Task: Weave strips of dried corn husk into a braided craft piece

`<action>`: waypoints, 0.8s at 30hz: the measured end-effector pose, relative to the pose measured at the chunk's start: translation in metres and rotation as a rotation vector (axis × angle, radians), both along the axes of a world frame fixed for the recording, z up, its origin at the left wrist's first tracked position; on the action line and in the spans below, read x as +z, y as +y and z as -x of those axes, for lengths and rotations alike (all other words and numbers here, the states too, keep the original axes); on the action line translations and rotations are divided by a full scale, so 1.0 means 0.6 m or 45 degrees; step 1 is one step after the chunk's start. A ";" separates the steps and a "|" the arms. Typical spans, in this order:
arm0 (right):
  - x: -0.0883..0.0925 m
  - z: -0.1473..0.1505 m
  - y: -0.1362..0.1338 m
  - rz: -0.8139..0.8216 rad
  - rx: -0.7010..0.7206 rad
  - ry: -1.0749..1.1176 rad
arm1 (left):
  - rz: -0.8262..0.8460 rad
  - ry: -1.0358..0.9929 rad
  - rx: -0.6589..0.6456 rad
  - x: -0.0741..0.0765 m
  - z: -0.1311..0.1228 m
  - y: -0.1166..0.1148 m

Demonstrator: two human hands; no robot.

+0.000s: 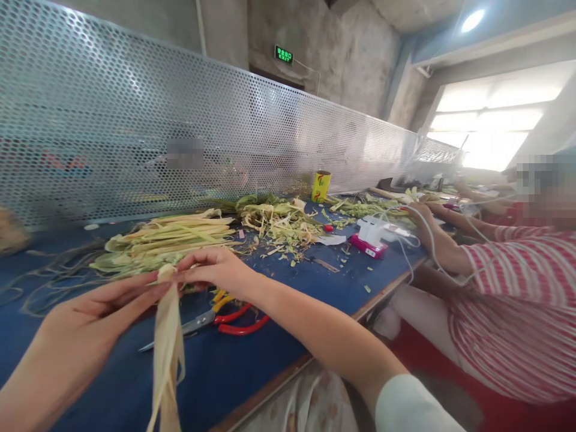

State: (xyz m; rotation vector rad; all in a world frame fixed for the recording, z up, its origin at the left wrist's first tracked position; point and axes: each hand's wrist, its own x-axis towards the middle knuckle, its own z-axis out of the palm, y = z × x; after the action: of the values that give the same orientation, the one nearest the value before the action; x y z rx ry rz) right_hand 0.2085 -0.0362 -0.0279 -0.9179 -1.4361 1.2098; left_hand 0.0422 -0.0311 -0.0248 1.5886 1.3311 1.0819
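Observation:
A pale dried corn husk [166,354] hangs down in front of me, its top end folded or knotted into a small bump. My left hand [99,312] pinches it at the top between thumb and fingers. From the other side, my right hand [220,273] closes its fingertips on the same spot, palm down. Just behind the hanging husk lies a pair of scissors [240,328] with red handles, partly covered by it. Beyond my hands a bundle of long yellow-green husks [180,234] rests on the blue table [288,336].
Loose husk scraps [283,225] spread behind. A yellow can-like cylinder [321,186] stands by the perforated metal screen [216,120]. A magenta box [368,246] with a white device and cables sits to the right. Thin cords [49,288] lie left. A co-worker in a striped shirt [517,312] sits at right.

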 end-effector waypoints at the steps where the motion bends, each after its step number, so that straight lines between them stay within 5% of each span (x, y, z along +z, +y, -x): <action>1: 0.003 -0.001 -0.003 -0.059 -0.012 -0.073 | 0.051 -0.029 0.005 0.000 0.001 0.001; 7: 0.030 -0.003 -0.042 -0.570 -0.378 -0.530 | 0.194 -0.228 0.096 0.015 -0.009 -0.011; 14: 0.039 -0.002 -0.053 -0.717 -0.273 -0.784 | 0.472 -0.370 0.035 0.040 -0.024 -0.034; 24: 0.026 0.007 -0.038 -0.835 -0.261 -0.838 | 0.438 -0.242 -0.048 0.043 -0.021 -0.037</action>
State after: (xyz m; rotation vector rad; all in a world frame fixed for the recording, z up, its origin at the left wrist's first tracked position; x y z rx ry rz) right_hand 0.2043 -0.0589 -0.0125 -0.9905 -2.0186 0.2189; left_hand 0.0548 -0.0530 0.0013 1.2225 1.2743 0.8996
